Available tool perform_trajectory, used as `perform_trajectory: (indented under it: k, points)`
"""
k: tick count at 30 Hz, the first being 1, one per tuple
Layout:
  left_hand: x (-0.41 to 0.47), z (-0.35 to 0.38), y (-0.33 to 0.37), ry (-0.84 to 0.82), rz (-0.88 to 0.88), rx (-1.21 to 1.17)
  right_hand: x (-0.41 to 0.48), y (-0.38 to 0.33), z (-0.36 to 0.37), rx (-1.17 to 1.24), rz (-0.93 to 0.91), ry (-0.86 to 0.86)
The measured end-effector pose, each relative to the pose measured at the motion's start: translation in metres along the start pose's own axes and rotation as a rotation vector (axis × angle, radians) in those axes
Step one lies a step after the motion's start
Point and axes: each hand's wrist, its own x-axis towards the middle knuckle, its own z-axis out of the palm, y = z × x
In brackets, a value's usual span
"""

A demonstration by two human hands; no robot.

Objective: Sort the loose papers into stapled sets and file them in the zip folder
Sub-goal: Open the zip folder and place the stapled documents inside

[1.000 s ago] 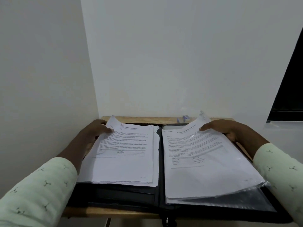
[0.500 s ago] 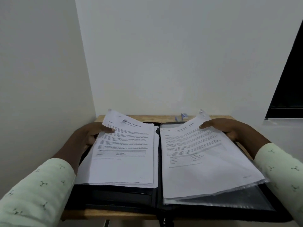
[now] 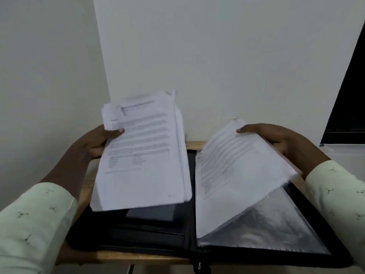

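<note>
Zip folder (image 3: 150, 236) lies open on the table (image 3: 122, 256). Left hand (image 3: 98, 143) grips a paper stack (image 3: 142, 159) above its left half. Right hand (image 3: 272, 137) grasps sleeved pages (image 3: 237, 171), raised on the right. Filing appears under way; stapling cannot be confirmed.

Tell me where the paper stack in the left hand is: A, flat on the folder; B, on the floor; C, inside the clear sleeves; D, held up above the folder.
D: the left hand grips the paper stack by its left edge, tilted up above the open zip folder, whose dark left panel shows beneath.
</note>
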Motion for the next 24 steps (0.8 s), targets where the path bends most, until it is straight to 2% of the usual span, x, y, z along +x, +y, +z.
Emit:
perform_trajectory:
  k: [3,7,8,11,13,17,20,22,24]
  points:
    - [-0.011,0.009,0.036,-0.072,0.160,-0.191,0.004,-0.016,0.029,0.176,-0.095,-0.166]
    - [-0.004,0.011,0.069,-0.107,0.187,-0.530,0.026,-0.014,0.096,0.187,-0.042,-0.355]
    - [0.000,-0.002,0.076,-0.066,0.199,-0.449,0.033,-0.007,0.116,0.147,-0.010,-0.404]
    - [0.016,-0.008,0.082,-0.217,0.249,-0.372,0.056,0.030,0.168,-0.019,0.093,-0.469]
    - [0.002,0.022,0.084,-0.103,0.197,-0.117,0.066,0.054,0.183,-0.030,0.139,-0.492]
    - [0.005,0.038,0.046,-0.059,0.190,0.052,0.072,0.059,0.149,0.257,0.022,-0.302]
    - [0.014,0.043,0.020,-0.059,0.146,0.087,0.063,0.040,0.104,0.529,-0.098,-0.238]
    - [0.021,0.059,0.011,-0.056,0.152,0.060,0.051,0.032,0.081,0.474,-0.154,-0.206]
    - [0.028,0.079,0.007,-0.026,0.165,0.042,0.043,0.031,0.067,0.292,-0.274,-0.134]
